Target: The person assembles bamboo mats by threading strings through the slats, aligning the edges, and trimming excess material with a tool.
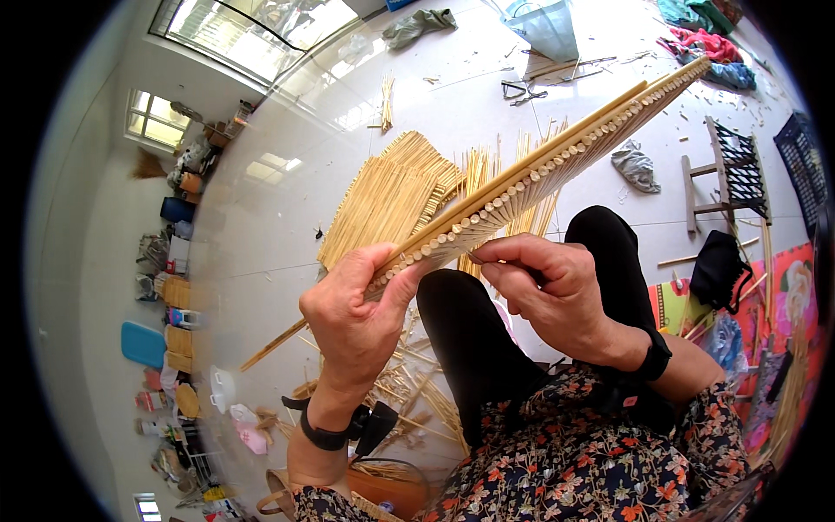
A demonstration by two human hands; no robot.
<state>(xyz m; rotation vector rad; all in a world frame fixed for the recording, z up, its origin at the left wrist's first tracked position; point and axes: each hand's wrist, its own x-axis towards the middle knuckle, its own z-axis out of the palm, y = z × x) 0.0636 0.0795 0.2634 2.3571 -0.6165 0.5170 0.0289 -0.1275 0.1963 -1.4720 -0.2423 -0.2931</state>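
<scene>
Left hand [352, 300]: you are gripping the stick panel [522, 183] near its left end, likely steadying it | Right hand [557, 283]: you are pinching at its near side, cannot tell on what | Place: it is slanting far-right above your knees [452, 326], perhaps for reach

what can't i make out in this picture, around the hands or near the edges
Head view, right hand: whether it pinches anything fine is too small to tell.
Head view, straw panel: the part within the left hand is covered by that hand.
Head view, blue bag: cut off by the top edge.
Head view, dark crate: far side lost in the black rim.
</scene>
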